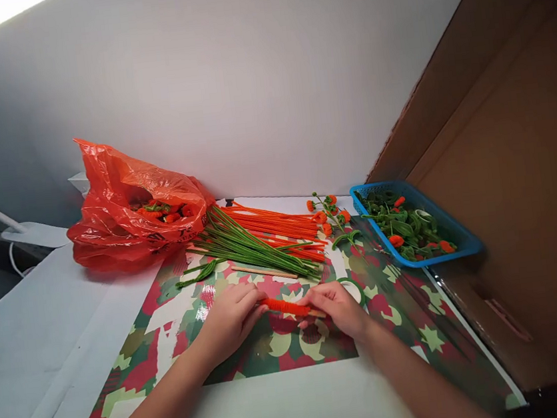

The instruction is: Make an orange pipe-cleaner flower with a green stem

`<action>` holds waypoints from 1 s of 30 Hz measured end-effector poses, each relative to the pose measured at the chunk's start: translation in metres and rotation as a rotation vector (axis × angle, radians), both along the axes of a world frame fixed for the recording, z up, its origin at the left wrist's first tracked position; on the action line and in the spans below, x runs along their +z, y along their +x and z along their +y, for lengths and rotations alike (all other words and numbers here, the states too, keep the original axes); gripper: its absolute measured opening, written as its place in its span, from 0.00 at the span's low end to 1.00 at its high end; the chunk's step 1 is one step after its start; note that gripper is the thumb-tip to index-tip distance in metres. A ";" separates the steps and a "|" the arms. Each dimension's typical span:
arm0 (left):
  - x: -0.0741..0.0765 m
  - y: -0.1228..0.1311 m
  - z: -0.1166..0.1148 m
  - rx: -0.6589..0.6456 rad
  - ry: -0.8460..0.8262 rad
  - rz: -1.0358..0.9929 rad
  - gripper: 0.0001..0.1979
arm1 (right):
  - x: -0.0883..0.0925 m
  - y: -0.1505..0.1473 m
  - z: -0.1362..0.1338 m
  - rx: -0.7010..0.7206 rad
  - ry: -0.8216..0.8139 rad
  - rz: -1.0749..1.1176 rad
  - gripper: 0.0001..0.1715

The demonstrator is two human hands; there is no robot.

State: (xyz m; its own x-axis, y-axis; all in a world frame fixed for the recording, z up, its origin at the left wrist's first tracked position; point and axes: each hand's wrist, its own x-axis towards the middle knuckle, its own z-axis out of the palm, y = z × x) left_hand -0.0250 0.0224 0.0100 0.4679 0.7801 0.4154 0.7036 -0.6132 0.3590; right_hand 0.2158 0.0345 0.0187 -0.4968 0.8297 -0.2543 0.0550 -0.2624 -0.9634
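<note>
The coil (284, 306) is showing bright orange and fuzzy, its close rings circling a thin stick (317, 313). It is stretching between the left hand (236, 313) and right hand (336, 304), slanting slightly downward to the right, each end sitting in pinched fingers. The stick's pale, wood-coloured end is peeking out beneath the right hand.

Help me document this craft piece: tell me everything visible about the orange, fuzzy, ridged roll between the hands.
The orange, fuzzy, ridged roll is slim and looks like pipe cleaner wound in close turns. A pale tan, wood-like stick shows at its right end. The left hand pinches one end, the right hand the other. It slopes slightly down rightward in view, over the multicoloured patterned sheet; whether they touch is unclear.
</note>
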 end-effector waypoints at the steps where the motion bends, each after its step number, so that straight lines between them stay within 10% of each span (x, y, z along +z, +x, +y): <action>1: 0.000 0.000 -0.001 -0.017 0.049 0.012 0.13 | 0.001 0.001 0.002 0.017 -0.118 0.033 0.28; 8: 0.012 0.011 -0.010 -0.115 0.292 0.108 0.08 | -0.003 -0.001 0.007 0.488 -0.435 0.118 0.29; 16: 0.018 0.019 -0.010 -0.159 0.315 0.395 0.09 | 0.006 -0.013 0.009 0.608 -0.224 0.020 0.23; 24: 0.031 0.019 -0.008 -0.042 -0.365 0.298 0.11 | 0.024 -0.023 0.006 0.510 0.868 -0.803 0.09; 30: 0.043 0.009 0.009 -0.177 -1.109 -0.054 0.21 | 0.021 -0.026 0.002 0.621 1.164 -1.065 0.06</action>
